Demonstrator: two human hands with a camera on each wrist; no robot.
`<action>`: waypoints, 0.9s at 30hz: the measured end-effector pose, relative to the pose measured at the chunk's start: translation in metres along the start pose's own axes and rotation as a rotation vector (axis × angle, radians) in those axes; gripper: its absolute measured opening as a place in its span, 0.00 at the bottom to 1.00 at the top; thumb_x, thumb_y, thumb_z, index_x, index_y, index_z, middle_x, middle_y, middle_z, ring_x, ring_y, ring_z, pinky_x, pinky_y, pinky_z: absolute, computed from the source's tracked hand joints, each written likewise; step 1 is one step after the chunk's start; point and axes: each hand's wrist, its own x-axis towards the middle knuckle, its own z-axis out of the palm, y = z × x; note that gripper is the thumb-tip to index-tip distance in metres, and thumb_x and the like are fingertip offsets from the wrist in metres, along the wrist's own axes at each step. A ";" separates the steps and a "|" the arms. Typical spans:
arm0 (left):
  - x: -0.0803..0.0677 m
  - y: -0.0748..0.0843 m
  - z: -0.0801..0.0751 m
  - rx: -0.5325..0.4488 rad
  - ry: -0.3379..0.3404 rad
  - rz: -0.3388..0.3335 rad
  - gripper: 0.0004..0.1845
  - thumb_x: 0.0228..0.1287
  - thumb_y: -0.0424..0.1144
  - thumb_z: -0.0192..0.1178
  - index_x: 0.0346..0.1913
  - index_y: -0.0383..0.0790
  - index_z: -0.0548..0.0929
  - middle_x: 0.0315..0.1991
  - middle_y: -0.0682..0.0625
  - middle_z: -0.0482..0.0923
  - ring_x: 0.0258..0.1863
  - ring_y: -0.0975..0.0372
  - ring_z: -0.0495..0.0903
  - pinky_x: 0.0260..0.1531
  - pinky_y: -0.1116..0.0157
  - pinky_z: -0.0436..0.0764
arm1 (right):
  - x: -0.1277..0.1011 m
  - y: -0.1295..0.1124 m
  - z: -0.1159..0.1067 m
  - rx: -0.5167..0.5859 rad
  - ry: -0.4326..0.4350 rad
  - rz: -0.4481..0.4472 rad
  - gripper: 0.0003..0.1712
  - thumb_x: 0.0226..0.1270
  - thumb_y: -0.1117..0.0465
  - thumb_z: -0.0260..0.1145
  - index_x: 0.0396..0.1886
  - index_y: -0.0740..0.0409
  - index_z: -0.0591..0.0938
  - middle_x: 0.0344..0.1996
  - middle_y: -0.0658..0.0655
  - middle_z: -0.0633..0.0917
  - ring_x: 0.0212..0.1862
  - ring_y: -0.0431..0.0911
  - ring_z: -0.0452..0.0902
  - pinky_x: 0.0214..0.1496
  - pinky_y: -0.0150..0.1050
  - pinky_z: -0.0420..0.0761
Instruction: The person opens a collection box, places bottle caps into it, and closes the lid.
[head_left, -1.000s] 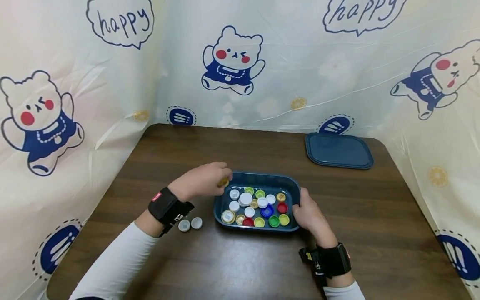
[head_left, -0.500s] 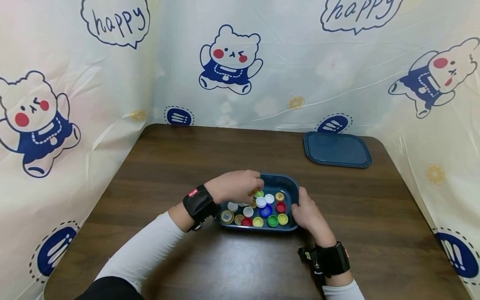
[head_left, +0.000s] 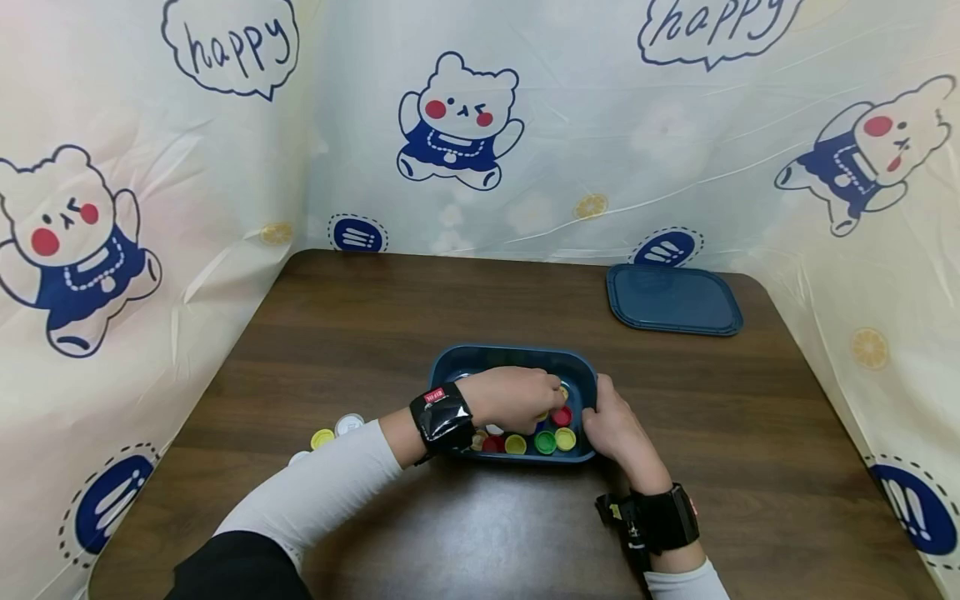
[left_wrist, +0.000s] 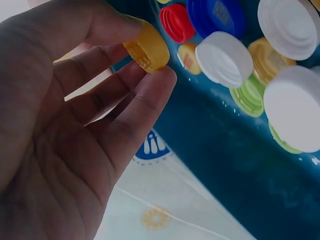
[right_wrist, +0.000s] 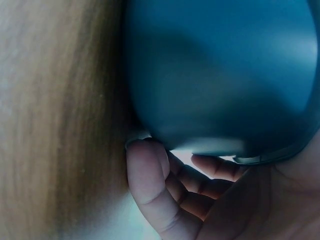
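A dark blue tray [head_left: 510, 357] sits mid-table with several coloured bottle caps in it, among them a red cap [head_left: 561, 416], a green cap [head_left: 545, 442] and a white cap [left_wrist: 224, 59]. My left hand [head_left: 546, 400] reaches over the tray's right half and pinches a yellow cap [left_wrist: 147, 49] between thumb and fingers, just above the caps. My right hand [head_left: 602, 417] grips the tray's right end. In the right wrist view its fingers [right_wrist: 150, 172] curl under the tray's outer wall [right_wrist: 215, 75]. My left hand and wrist hide much of the tray's contents.
A matching blue lid [head_left: 673, 300] lies flat at the table's back right. A loose yellow cap [head_left: 322, 437] and a loose white cap [head_left: 348, 424] lie on the wooden table [head_left: 480, 517] left of my forearm. Printed plastic sheeting [head_left: 525, 183] walls in three sides.
My left hand has carried the yellow cap from the tray's left rim rightward across the tray and lower, toward its right end. My right hand still holds the tray's right end.
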 end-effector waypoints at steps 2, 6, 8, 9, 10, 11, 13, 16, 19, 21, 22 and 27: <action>0.003 0.001 0.002 0.007 -0.009 0.001 0.15 0.66 0.36 0.67 0.55 0.45 0.86 0.43 0.54 0.79 0.38 0.65 0.75 0.42 0.73 0.79 | 0.000 0.000 0.000 0.003 -0.004 -0.005 0.32 0.77 0.63 0.49 0.76 0.63 0.54 0.66 0.73 0.72 0.56 0.60 0.75 0.54 0.56 0.75; 0.006 0.003 0.004 0.008 -0.016 0.011 0.16 0.65 0.35 0.67 0.56 0.46 0.85 0.43 0.55 0.79 0.37 0.65 0.74 0.39 0.73 0.77 | -0.001 0.000 -0.001 0.000 -0.002 -0.018 0.31 0.77 0.63 0.48 0.75 0.64 0.54 0.65 0.73 0.72 0.55 0.60 0.76 0.52 0.55 0.76; 0.006 0.004 0.005 0.001 -0.014 0.024 0.18 0.64 0.35 0.68 0.57 0.46 0.84 0.44 0.55 0.79 0.39 0.65 0.74 0.40 0.73 0.77 | -0.002 0.000 -0.001 -0.001 -0.001 -0.023 0.30 0.77 0.64 0.48 0.75 0.64 0.54 0.65 0.74 0.73 0.54 0.61 0.76 0.51 0.55 0.76; 0.006 0.004 0.005 -0.005 -0.011 0.032 0.18 0.64 0.35 0.68 0.57 0.46 0.84 0.45 0.55 0.79 0.39 0.65 0.74 0.41 0.73 0.77 | -0.002 0.000 -0.002 -0.003 0.000 -0.023 0.30 0.77 0.64 0.48 0.75 0.64 0.54 0.65 0.73 0.73 0.54 0.61 0.76 0.51 0.54 0.76; 0.005 0.004 0.005 -0.008 -0.009 0.039 0.19 0.64 0.34 0.68 0.58 0.46 0.83 0.46 0.54 0.80 0.40 0.65 0.74 0.41 0.73 0.77 | -0.002 0.000 -0.002 -0.005 0.000 -0.024 0.30 0.77 0.64 0.48 0.75 0.64 0.54 0.64 0.73 0.73 0.54 0.60 0.76 0.51 0.54 0.76; 0.004 0.004 0.005 -0.014 -0.005 0.043 0.19 0.64 0.34 0.67 0.59 0.46 0.83 0.47 0.54 0.80 0.41 0.64 0.73 0.42 0.73 0.77 | -0.002 0.000 -0.002 -0.004 0.000 -0.023 0.30 0.77 0.64 0.48 0.75 0.64 0.54 0.64 0.73 0.73 0.53 0.60 0.76 0.50 0.54 0.76; 0.003 0.002 0.006 -0.016 0.006 0.043 0.20 0.66 0.34 0.66 0.60 0.47 0.83 0.49 0.54 0.80 0.43 0.64 0.73 0.43 0.72 0.77 | -0.002 0.000 -0.001 0.000 -0.005 -0.024 0.30 0.77 0.64 0.48 0.75 0.64 0.54 0.64 0.73 0.74 0.52 0.59 0.76 0.49 0.53 0.76; -0.002 -0.001 0.004 -0.015 0.020 0.029 0.21 0.66 0.35 0.66 0.62 0.48 0.82 0.52 0.54 0.79 0.46 0.62 0.73 0.45 0.71 0.78 | -0.002 0.000 -0.001 0.002 -0.011 -0.023 0.30 0.77 0.64 0.48 0.75 0.64 0.54 0.64 0.73 0.74 0.52 0.59 0.76 0.48 0.52 0.76; -0.010 -0.005 0.001 -0.006 0.027 0.001 0.25 0.65 0.39 0.69 0.65 0.48 0.80 0.56 0.53 0.79 0.51 0.62 0.74 0.49 0.70 0.79 | -0.002 -0.001 0.000 0.002 -0.006 -0.014 0.31 0.77 0.64 0.49 0.75 0.64 0.54 0.65 0.73 0.72 0.55 0.60 0.75 0.52 0.55 0.76; -0.016 -0.008 -0.002 -0.005 0.031 -0.018 0.27 0.63 0.40 0.71 0.65 0.48 0.79 0.58 0.52 0.78 0.54 0.61 0.74 0.52 0.68 0.80 | -0.001 -0.002 0.001 0.004 0.000 -0.004 0.32 0.77 0.64 0.49 0.76 0.63 0.54 0.67 0.73 0.71 0.59 0.60 0.74 0.56 0.57 0.75; -0.020 -0.010 -0.003 -0.010 0.034 -0.029 0.27 0.63 0.40 0.71 0.66 0.49 0.79 0.59 0.52 0.78 0.55 0.61 0.74 0.53 0.68 0.79 | -0.001 -0.002 0.001 0.007 0.003 0.000 0.32 0.76 0.64 0.49 0.76 0.63 0.54 0.67 0.73 0.71 0.60 0.61 0.73 0.59 0.59 0.74; -0.043 -0.023 -0.007 -0.051 0.046 -0.102 0.26 0.65 0.39 0.69 0.66 0.48 0.79 0.62 0.51 0.77 0.59 0.60 0.73 0.56 0.64 0.79 | -0.001 -0.003 0.002 0.026 0.009 0.014 0.32 0.76 0.64 0.49 0.76 0.63 0.54 0.68 0.73 0.70 0.63 0.62 0.71 0.61 0.61 0.72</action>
